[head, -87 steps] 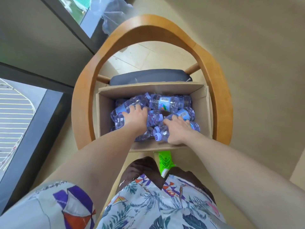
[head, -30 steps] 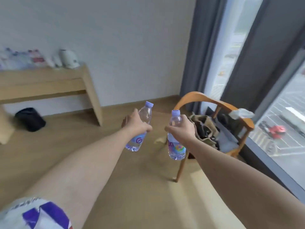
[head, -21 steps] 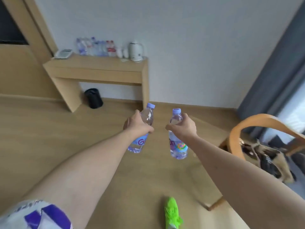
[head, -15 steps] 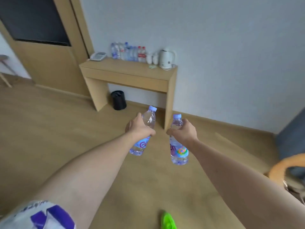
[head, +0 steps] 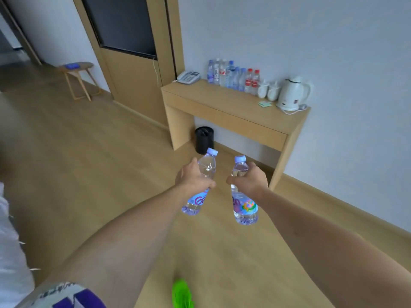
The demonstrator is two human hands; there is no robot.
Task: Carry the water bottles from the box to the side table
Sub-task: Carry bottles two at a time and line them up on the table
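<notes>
Clear bottles (head: 244,203) gripped, hands (head: 193,180) outstretched

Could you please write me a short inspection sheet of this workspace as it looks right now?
Surface: wooden side table against the wall, front part of its top bare.
Job's things: left bottle and right bottle, both capped, carried above the floor.
Clutter: row of bottles, telephone, two white cups, white kettle, small green pad on the tabletop.
Grippers: left hand grips the left bottle; right hand grips the right bottle.
Cables: kettle cord beside its base.
Surroundings: black bin under the table, wooden stool, door, wood floor.
</notes>
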